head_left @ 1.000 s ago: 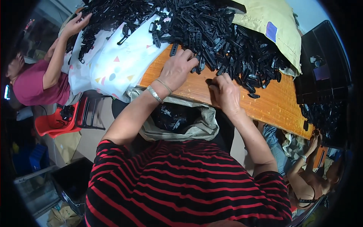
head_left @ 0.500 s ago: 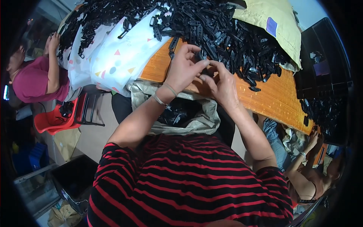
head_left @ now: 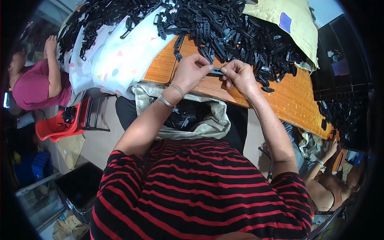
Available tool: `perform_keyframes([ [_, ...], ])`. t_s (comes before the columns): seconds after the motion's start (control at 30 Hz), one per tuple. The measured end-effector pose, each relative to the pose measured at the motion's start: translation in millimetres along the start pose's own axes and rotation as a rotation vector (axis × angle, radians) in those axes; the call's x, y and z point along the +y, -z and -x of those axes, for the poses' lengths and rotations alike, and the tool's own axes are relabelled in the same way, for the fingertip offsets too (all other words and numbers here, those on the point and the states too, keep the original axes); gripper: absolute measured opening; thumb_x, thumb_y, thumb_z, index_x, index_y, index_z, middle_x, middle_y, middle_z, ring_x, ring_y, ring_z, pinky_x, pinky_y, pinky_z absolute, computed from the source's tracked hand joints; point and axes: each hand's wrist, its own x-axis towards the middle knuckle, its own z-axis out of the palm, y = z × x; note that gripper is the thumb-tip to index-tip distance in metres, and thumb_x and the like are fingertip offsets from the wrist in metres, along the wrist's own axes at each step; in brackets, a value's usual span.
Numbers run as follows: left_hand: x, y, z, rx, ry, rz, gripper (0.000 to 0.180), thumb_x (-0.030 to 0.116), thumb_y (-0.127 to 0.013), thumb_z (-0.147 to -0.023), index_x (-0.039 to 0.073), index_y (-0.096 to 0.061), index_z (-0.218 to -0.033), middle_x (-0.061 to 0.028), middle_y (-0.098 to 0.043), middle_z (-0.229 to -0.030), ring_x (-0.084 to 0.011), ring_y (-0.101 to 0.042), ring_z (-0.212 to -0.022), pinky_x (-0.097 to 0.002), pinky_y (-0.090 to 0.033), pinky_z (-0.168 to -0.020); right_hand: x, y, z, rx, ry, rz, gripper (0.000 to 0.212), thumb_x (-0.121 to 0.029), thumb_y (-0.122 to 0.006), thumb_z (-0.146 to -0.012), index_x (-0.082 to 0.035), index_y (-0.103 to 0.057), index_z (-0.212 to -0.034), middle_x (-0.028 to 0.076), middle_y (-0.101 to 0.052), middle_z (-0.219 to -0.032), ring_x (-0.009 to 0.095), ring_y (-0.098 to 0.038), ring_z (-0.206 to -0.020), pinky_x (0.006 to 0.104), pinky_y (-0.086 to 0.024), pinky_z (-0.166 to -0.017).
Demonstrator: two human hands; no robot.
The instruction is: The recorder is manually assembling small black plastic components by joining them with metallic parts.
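Note:
Between my two hands, just above the near edge of the wooden table [head_left: 276, 105], is a small black plastic part [head_left: 216, 71], long and narrow. My left hand [head_left: 193, 72] pinches its left end between thumb and forefinger. At the other end, the thumb and fingers of my right hand [head_left: 239, 76] are closed on it. Right behind my hands lies a big heap of similar black plastic parts [head_left: 224, 32]. On my lap, below the table edge, a woven sack [head_left: 218, 120] gapes with black parts inside.
A white patterned sheet [head_left: 128, 60] with more black parts covers the left. A yellowish sack [head_left: 280, 24] lies at the back right, beside a large black bin [head_left: 340, 60]. People sit at left [head_left: 40, 82] and lower right [head_left: 326, 184]. A red chair [head_left: 64, 124] stands at left.
My hands have drawn apart and levelled out, so the black part now shows stretched between my fingertips. The right hand has shifted slightly right.

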Motion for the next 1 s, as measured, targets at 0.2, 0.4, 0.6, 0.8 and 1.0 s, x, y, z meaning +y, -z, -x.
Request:
perform_keyframes([
  [0.2, -9.0, -3.4, 1.8, 0.072, -0.029, -0.162, 0.016, 0.012, -0.071, -0.078, -0.001, -0.062, -0.083, -0.0066, -0.064, -0.072, -0.0120, -0.060, -0.064, -0.0265, -0.050, -0.061, 0.6, -0.9, -7.5, -0.010, -0.032, 0.054, 0.012, -0.009, -0.062, -0.089, 0.000, -0.056, -0.084, 0.004, -0.061, -0.065, 0.007, -0.055, -0.047, 0.0193, -0.041, -0.042],
  [0.4, -15.2, -9.6, 6.7, 0.106, -0.026, -0.157, 0.017, 0.014, -0.072, -0.077, 0.000, -0.061, -0.080, -0.0077, -0.065, -0.072, -0.0143, -0.062, -0.065, -0.0284, -0.050, -0.062, 1.2, 2.0, -2.3, -0.028, -0.011, 0.096, 0.013, -0.010, -0.062, -0.089, 0.000, -0.056, -0.083, 0.004, -0.060, -0.063, 0.009, -0.057, -0.047, 0.0201, -0.043, -0.041],
  [0.6, -7.2, -11.0, 4.7, 0.109, -0.035, -0.389, 0.018, 0.017, -0.071, -0.076, 0.002, -0.062, -0.079, -0.0117, -0.066, -0.076, -0.0239, -0.064, -0.071, -0.0339, -0.050, -0.068, -4.4, 4.3, -2.5, -0.085, -0.097, 0.142, 0.016, -0.011, -0.063, -0.089, 0.000, -0.054, -0.080, 0.005, -0.060, -0.061, 0.009, -0.056, -0.044, 0.0211, -0.044, -0.039],
  [0.8, 1.4, -11.6, -8.1, 0.119, -0.026, -0.532, 0.017, 0.018, -0.070, -0.076, 0.003, -0.062, -0.079, -0.0128, -0.066, -0.078, -0.0281, -0.064, -0.076, -0.0367, -0.049, -0.071, -7.8, 6.2, -14.3, -0.097, -0.148, 0.198, 0.019, -0.013, -0.064, -0.088, -0.001, -0.052, -0.079, 0.007, -0.061, -0.061, 0.013, -0.059, -0.046, 0.0248, -0.047, -0.040],
  [1.0, 8.7, -18.9, 1.8, 0.136, 0.007, -0.570, 0.015, 0.018, -0.067, -0.078, 0.004, -0.060, -0.079, -0.0141, -0.064, -0.081, -0.0320, -0.062, -0.082, -0.0401, -0.047, -0.073, -3.6, 8.4, -13.4, -0.085, -0.131, 0.217, 0.018, -0.014, -0.062, -0.090, -0.003, -0.052, -0.080, 0.004, -0.059, -0.059, 0.011, -0.056, -0.044, 0.0224, -0.044, -0.038],
])
